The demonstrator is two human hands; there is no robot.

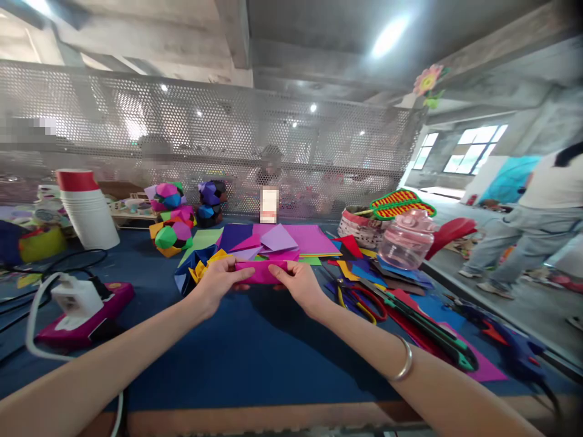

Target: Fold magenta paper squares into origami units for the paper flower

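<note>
A folded strip of magenta paper (260, 272) is held up level above the blue table. My left hand (221, 277) pinches its left end, thumb on the near face. At the right end, my right hand (296, 280) grips it the same way, its fingertips mostly hidden behind the paper. Just behind lies a stack of purple and pink paper sheets (314, 240) with a loose lilac piece (279, 238) on top. A folded blue and yellow paper piece (197, 271) sits against the left hand's far side.
To the right lie scissors (370, 303), a green utility knife (423, 328), a glue gun (510, 346) and a pink bottle (407, 243). Leftward stand paper cups (86, 209), folded paper balls (172, 237) and a power strip (86, 312) with cables. A person (523, 218) stands beyond the table.
</note>
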